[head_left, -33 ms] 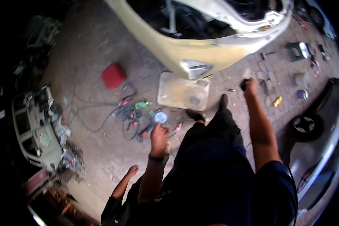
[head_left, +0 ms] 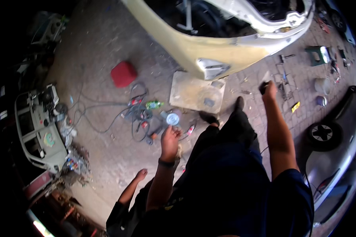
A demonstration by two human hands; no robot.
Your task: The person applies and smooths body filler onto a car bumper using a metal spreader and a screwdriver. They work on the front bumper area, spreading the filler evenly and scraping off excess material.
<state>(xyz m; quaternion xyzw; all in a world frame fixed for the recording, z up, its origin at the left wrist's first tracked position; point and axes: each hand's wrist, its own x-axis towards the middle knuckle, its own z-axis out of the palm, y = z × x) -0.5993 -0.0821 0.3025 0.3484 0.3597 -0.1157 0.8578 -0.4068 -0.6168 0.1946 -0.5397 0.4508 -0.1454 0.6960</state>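
My right hand (head_left: 269, 91) is stretched forward to the right, closed round what looks like a scraper, with a dark handle (head_left: 263, 87) and a pale flat blade (head_left: 266, 76). Beyond it stands a car body shell (head_left: 217, 49), its panel coated in yellowish filler and white. In the head view my left hand (head_left: 170, 143) hangs lower and to the left with fingers curled together; what they hold, if anything, is too blurred to make out. Just past its fingertips, an open tin (head_left: 172, 119) shows below on the floor.
A stained board (head_left: 182, 93) lies by my feet. Left are a red stool (head_left: 123, 74), tangled hoses (head_left: 103, 104) and a green bottle (head_left: 154, 104). Another person's hand (head_left: 141, 174) shows lower left. Right stand a green stool (head_left: 317, 55), a bucket (head_left: 322, 85) and a silver car panel (head_left: 340, 162).
The whole view has shifted a little, so the car shell and floor things sit farther right. Both my hands keep nearly the same pose.
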